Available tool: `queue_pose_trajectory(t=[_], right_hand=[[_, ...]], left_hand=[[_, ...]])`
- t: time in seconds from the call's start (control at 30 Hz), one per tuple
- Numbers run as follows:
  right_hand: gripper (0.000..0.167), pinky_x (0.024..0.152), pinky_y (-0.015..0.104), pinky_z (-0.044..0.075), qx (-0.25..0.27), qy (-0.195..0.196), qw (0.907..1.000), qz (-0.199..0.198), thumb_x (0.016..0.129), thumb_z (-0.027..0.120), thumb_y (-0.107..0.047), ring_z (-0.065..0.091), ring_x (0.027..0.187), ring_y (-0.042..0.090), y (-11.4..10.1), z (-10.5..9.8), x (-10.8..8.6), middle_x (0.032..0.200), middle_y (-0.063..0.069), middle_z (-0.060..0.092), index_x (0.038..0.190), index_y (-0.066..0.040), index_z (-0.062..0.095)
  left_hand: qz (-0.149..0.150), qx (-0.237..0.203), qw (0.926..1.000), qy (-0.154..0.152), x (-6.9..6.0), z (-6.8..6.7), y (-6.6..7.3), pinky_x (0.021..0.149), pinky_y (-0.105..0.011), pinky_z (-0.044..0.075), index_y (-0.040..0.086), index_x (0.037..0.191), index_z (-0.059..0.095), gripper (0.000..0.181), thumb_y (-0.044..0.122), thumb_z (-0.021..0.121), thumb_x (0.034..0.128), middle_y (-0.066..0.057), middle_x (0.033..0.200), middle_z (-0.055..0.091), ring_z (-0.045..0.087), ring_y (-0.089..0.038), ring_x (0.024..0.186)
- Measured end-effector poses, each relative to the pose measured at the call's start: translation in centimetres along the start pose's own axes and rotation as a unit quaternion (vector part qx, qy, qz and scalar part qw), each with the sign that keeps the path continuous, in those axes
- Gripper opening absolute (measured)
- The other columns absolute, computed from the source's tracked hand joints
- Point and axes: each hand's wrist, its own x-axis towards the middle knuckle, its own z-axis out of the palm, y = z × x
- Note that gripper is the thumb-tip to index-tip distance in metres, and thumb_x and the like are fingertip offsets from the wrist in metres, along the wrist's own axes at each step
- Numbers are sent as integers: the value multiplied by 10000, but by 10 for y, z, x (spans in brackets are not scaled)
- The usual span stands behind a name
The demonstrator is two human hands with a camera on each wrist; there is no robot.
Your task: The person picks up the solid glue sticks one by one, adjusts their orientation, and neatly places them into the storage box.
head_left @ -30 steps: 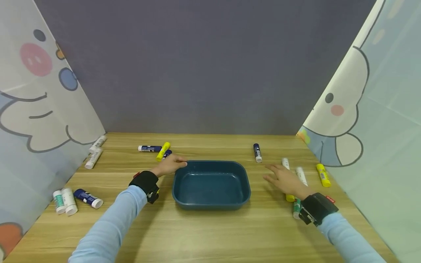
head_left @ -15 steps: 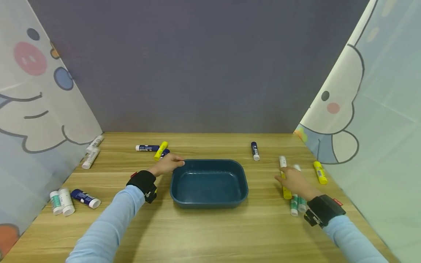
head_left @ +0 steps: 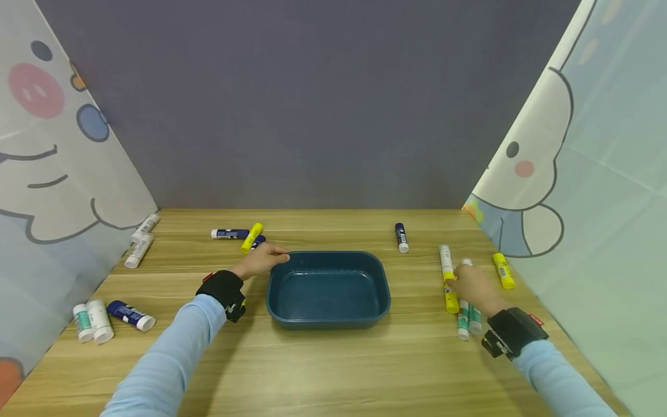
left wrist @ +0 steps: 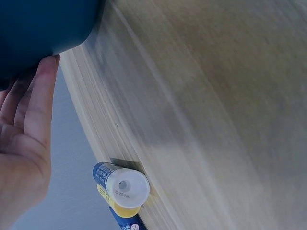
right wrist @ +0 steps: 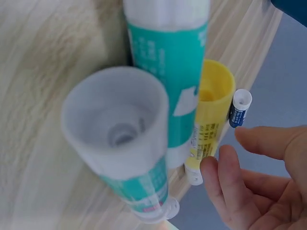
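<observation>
My left hand [head_left: 260, 260] holds the back left corner of a dark blue bin [head_left: 328, 296]; in the left wrist view, fairly straight fingers [left wrist: 40, 103] lie against the bin's outer wall [left wrist: 53, 24]. My right hand [head_left: 478, 288] is over the glue sticks on the right, beside a yellow one [head_left: 451, 296]. The right wrist view shows its thumb and fingers [right wrist: 229, 167] apart, close to the yellow stick [right wrist: 206, 136], with nothing held. Two green-and-white sticks [right wrist: 165, 62] lie alongside, and a white stick [head_left: 446, 258] lies behind the yellow one.
White sticks [head_left: 139, 251], a green-labelled one [head_left: 83, 322] and a blue one [head_left: 127, 313] lie on the left. Behind my left hand are blue sticks [head_left: 231, 234] and a yellow one [head_left: 252, 238]. Another blue stick [head_left: 401, 238] stands apart at the back; another yellow one [head_left: 503, 270] lies far right.
My right hand has moved right, away from the bin, to the yellow stick in the right-hand group. My left hand keeps its place at the bin's corner. The whole head view has shifted slightly.
</observation>
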Motion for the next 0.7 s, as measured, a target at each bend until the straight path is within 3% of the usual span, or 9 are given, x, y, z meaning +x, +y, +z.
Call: queue_pose_trajectory(t=[0.23, 0.53, 0.7], right_hand=[[236, 458, 239, 357, 31, -107, 9997, 229, 853, 594, -172, 449, 489, 141, 1, 3, 0, 562, 30, 510, 693, 1, 611], [349, 417, 196, 304, 75, -164, 9993, 315, 842, 605, -253, 382, 430, 87, -5, 8, 5, 495, -35, 408, 549, -103, 490], [367, 411, 198, 315, 51, -285, 9988, 383, 838, 611, -277, 396, 427, 92, -9, 10, 8, 491, -30, 422, 537, -105, 491]], left_hand=[[-45, -97, 9999, -16, 1, 0, 0, 876, -422, 474, -37, 1202, 580, 348, 184, 498, 946, -230, 1223, 555, 538, -336, 1101], [-110, -17, 9999, 0, 1, 0, 1, 886, -428, 467, -35, 1192, 587, 343, 185, 499, 945, -220, 1208, 564, 541, -321, 1085], [-67, -23, 10000, -11, 1, 0, 2, 828, -361, 470, -24, 1147, 621, 314, 184, 502, 944, -201, 1153, 591, 557, -269, 1003]])
